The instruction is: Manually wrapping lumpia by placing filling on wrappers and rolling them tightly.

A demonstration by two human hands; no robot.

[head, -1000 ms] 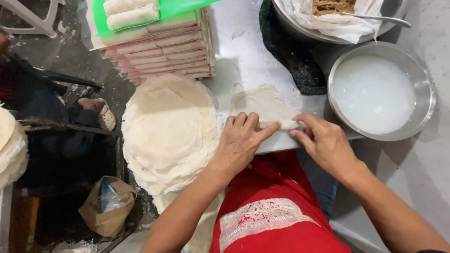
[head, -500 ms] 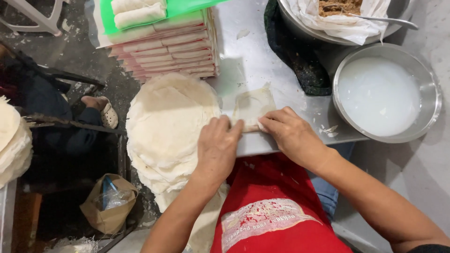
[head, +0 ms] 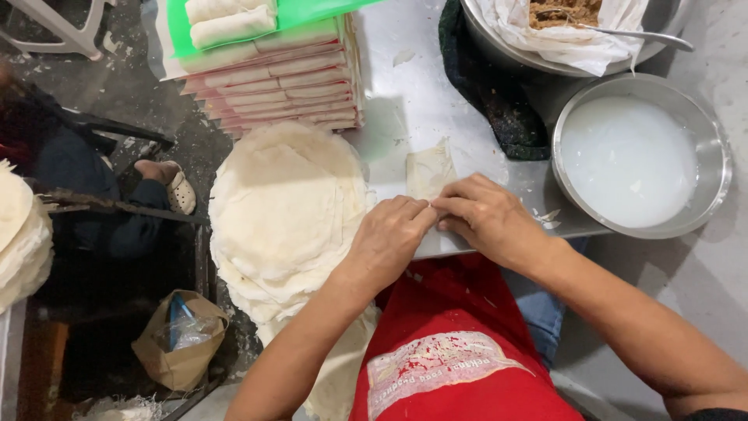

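Both hands, left hand (head: 387, 234) and right hand (head: 485, 217), pinch a thin wrapper (head: 429, 168) mid-roll.
Beside the wrapper stack (head: 284, 210); tight, even rolling likely comes next.

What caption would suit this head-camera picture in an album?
Left hand and right hand fold a thin wrapper on a metal table, beside a wrapper stack and a bowl of white liquid.

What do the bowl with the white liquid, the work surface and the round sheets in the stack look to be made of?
Bowl: probably stainless steel, with a shiny grey rim. Work surface: likely brushed metal, with a dull silver sheen. Stack of round sheets: seemingly thin dough wrappers, pale, matte, with soft uneven edges.
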